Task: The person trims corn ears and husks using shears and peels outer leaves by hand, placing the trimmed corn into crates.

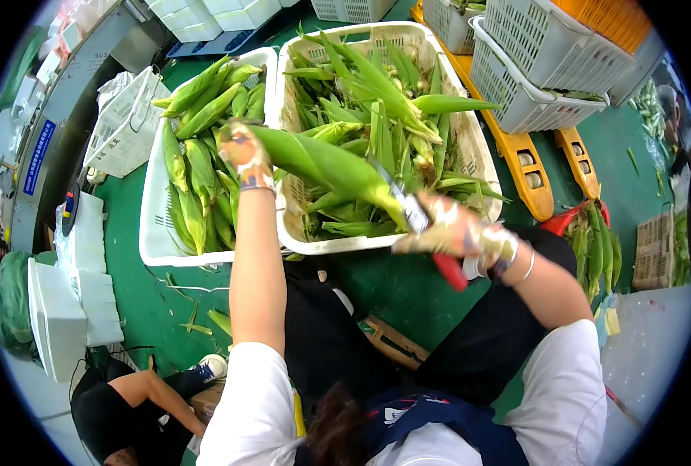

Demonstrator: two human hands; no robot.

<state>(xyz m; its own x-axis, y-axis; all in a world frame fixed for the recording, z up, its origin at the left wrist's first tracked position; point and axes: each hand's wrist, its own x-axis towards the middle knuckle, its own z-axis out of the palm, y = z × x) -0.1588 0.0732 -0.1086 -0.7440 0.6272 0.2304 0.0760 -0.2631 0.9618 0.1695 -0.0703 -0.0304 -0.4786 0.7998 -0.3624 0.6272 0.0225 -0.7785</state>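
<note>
My left hand (246,155), in a patterned glove, is closed around one end of a green-husked ear of corn (322,163). The ear slants down to the right above two white crates. In my gloved right hand (458,229) is a pair of red-handled pruning shears (452,272). Their metal blades are at the ear's lower right end; whether they have closed on it I cannot tell. Below my left hand, the left crate (153,225) holds husked-on ears lying in rows. Under the ear, the larger crate (307,247) is heaped with corn ears and loose leaves.
A yellow pallet jack (528,175) with stacked grey crates (508,85) stands at right. Corn (594,248) hangs over a red container beside it. White foam boxes (58,311) and another seated person (140,400) are at left. Leaf scraps (198,326) lie on the green floor.
</note>
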